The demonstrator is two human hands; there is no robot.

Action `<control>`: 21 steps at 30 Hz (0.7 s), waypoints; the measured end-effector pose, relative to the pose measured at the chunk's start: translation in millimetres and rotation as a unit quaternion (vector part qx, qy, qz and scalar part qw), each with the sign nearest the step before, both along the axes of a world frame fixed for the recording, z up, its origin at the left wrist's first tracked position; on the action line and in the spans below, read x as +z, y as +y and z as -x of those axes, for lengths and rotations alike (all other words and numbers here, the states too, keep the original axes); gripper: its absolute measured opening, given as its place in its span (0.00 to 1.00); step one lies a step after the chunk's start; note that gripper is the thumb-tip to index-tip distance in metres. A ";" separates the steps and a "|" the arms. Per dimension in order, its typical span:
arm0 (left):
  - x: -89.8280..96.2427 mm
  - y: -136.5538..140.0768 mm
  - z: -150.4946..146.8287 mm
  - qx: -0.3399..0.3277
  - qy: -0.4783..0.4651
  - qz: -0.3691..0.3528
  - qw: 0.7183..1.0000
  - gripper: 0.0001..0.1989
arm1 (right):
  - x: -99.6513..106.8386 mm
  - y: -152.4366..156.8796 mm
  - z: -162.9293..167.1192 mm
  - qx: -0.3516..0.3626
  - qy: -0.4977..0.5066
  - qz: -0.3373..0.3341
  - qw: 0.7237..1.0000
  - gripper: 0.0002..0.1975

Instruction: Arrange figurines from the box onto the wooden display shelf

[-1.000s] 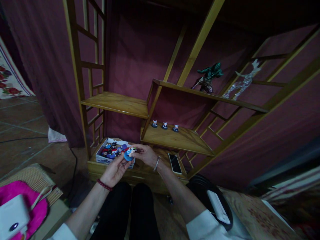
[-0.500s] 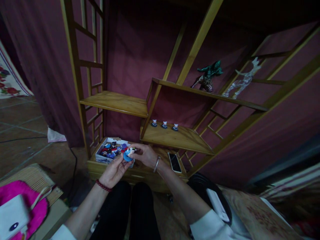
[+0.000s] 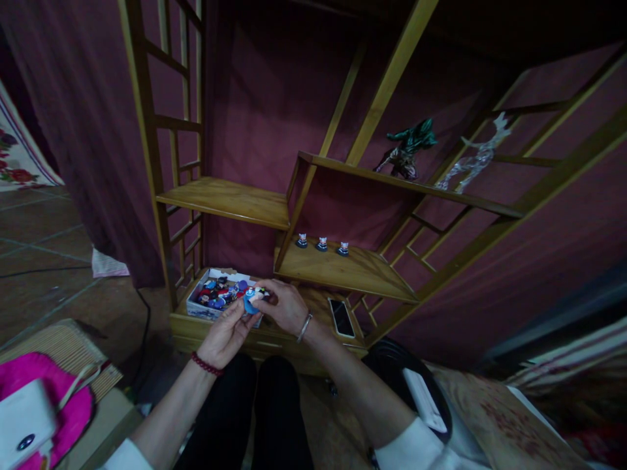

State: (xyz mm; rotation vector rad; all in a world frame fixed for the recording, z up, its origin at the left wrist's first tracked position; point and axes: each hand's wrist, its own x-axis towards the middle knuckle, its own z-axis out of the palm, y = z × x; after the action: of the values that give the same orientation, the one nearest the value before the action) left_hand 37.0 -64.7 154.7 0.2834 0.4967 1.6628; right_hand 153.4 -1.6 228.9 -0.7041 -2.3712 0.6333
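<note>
Both my hands hold one small figurine (image 3: pixel 253 298) with a blue base and a white body, in front of the shelf unit. My left hand (image 3: pixel 229 333), with a red bead bracelet, grips it by the base from below left. From the right, my right hand (image 3: pixel 285 305), with a silver bangle, pinches its upper part; the fingers hide some of it. Just behind my left hand stands an open cardboard box (image 3: pixel 200 311) full of colourful small figures. Three small white-and-dark cat-like figurines (image 3: pixel 322 244) stand in a row on the low right shelf (image 3: pixel 353 271).
A phone (image 3: pixel 341 318) lies on the bottom board to the right. On the upper right shelf stand a green-and-brown figure (image 3: pixel 407 149) and a clear deer figure (image 3: pixel 475 156). A white device (image 3: pixel 27 418) lies on a pink mat at lower left.
The figurine in my hands has turned and tilted slightly, and its blue base shows less broadly. Both hands stay in nearly the same place. The row of figurines is unchanged.
</note>
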 end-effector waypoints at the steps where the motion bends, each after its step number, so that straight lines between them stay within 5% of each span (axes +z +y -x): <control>1: 0.6 -0.1 -0.1 0.002 0.002 -0.003 1.000 0.07 | -0.9 -0.2 0.4 -0.002 0.003 -0.001 1.000 0.12; 14: -3.6 -0.1 -0.9 0.003 -0.003 -0.009 1.000 0.07 | 0.7 4.3 -5.2 0.052 -0.010 -0.044 0.998 0.13; 21: -2.2 -1.2 -2.6 -0.007 0.002 -0.031 0.999 0.11 | -2.8 4.3 -3.7 0.022 -0.012 -0.034 0.999 0.12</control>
State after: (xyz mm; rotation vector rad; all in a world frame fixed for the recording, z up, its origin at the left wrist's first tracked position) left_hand 39.6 -65.9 152.5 0.3351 0.4458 1.6652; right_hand 157.1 2.7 226.1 -0.6336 -2.4240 0.5626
